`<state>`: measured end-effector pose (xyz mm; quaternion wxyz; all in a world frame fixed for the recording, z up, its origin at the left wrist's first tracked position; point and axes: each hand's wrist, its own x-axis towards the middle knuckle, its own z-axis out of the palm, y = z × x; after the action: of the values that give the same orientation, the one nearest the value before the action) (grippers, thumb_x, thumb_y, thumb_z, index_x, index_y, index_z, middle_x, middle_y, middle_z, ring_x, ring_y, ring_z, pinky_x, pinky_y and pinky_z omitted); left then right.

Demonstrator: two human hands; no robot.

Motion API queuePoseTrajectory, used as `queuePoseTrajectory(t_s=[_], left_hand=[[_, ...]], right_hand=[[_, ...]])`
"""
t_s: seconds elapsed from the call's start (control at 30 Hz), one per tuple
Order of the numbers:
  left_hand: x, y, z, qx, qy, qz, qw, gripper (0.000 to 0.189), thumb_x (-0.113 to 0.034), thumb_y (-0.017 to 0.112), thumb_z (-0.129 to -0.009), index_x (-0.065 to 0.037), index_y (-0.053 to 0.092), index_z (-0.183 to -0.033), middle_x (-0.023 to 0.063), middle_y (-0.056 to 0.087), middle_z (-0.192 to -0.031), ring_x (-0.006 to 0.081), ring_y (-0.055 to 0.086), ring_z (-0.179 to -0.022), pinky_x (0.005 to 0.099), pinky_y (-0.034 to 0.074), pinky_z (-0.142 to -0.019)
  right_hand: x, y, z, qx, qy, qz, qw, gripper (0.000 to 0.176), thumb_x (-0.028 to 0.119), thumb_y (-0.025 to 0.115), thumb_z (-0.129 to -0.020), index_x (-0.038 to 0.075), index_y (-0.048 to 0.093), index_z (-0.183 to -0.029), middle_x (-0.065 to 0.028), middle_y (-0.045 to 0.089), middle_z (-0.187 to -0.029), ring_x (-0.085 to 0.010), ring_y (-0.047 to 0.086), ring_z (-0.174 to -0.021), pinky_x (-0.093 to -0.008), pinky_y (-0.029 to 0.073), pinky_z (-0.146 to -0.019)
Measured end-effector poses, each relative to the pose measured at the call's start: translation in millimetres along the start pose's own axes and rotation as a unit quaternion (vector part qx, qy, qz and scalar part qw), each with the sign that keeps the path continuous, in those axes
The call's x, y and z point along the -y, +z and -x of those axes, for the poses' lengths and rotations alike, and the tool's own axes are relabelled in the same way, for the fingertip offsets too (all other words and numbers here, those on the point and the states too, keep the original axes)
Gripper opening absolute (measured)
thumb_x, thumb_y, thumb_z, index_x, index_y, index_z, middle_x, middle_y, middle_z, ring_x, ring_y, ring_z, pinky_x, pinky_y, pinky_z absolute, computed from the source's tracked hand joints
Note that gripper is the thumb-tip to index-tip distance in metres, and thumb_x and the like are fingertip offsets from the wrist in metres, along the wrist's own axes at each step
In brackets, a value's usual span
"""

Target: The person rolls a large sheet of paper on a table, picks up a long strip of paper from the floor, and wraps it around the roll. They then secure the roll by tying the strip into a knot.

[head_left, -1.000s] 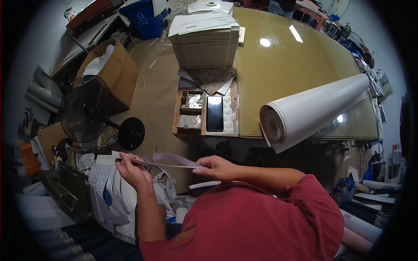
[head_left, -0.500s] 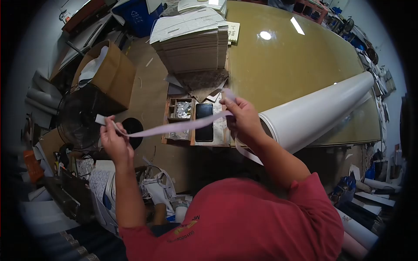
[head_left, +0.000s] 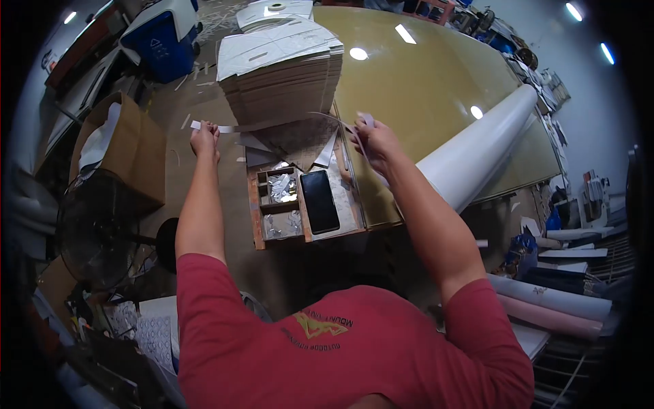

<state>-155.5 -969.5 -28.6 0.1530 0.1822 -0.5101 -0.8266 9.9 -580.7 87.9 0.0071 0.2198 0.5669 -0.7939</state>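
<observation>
A long, narrow pale strip (head_left: pixel 225 129) stretches between my two hands, in front of the tall stack of sheets. My left hand (head_left: pixel 205 141) is closed on one end, and a short white tip pokes out past the fingers. At the edge of the yellowish table, my right hand (head_left: pixel 376 144) grips the strip farther along, with part of it sticking up above the fingers. Between the hands the strip bows upward near the right and looks thin and edge-on. Below it lie a black phone (head_left: pixel 319 201) and a wooden compartment box (head_left: pixel 261 217) with small shiny pieces.
A tall stack of white-topped sheets (head_left: pixel 283 85) stands behind the phone. A large white roll (head_left: pixel 477 150) lies across the yellowish tabletop (head_left: pixel 409 82). At left are a cardboard box (head_left: pixel 136 160), a fan (head_left: pixel 95 232) and a blue bin (head_left: pixel 160 48).
Both hands have moved farther forward, the left one now level with the stack. The strip has gone from sagging flat between them to arching upward. The camera view has shifted.
</observation>
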Motion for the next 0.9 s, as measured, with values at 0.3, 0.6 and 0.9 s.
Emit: queuePoseTrajectory(t_s=[0.3, 0.6, 0.9], left_hand=[[54.2, -30.8, 51.1, 0.218, 0.010, -0.331, 0.918, 0.028, -0.027, 0.064, -0.089, -0.002, 0.067, -0.102, 0.0067, 0.063, -0.086, 0.0202, 0.062, -0.089, 0.0314, 0.048, -0.076], [38.4, -7.1, 94.1, 0.091, 0.364, -0.563, 0.736, 0.054, -0.031, 0.071, -0.084, -0.001, 0.053, -0.125, 0.0193, 0.045, -0.134, 0.0370, 0.043, -0.125, 0.0445, 0.034, -0.106], [1.3, 178.7, 355.2, 0.462, 0.362, -0.329, 0.740, 0.037, -0.006, 0.066, -0.085, -0.001, 0.054, -0.119, 0.0194, 0.052, -0.126, 0.0341, 0.049, -0.120, 0.0407, 0.036, -0.104]], right_hand=[[9.2, -34.4, 93.9, -0.028, -0.110, 0.100, 0.988, 0.030, 0.026, 0.045, -0.104, 0.000, 0.056, -0.111, -0.0122, 0.065, -0.078, -0.0113, 0.056, -0.052, -0.0241, 0.047, -0.052], [77.1, -187.3, 272.9, -0.197, -0.210, 0.098, 0.952, 0.028, 0.031, 0.043, -0.104, 0.006, 0.056, -0.101, 0.0021, 0.043, -0.059, -0.0021, 0.031, -0.041, -0.0177, 0.024, -0.038], [41.6, -326.5, 317.3, -0.272, -0.120, 0.021, 0.954, 0.016, 0.021, 0.051, -0.100, 0.007, 0.054, -0.092, 0.0029, 0.047, -0.064, -0.0041, 0.040, -0.047, -0.0190, 0.034, -0.044]])
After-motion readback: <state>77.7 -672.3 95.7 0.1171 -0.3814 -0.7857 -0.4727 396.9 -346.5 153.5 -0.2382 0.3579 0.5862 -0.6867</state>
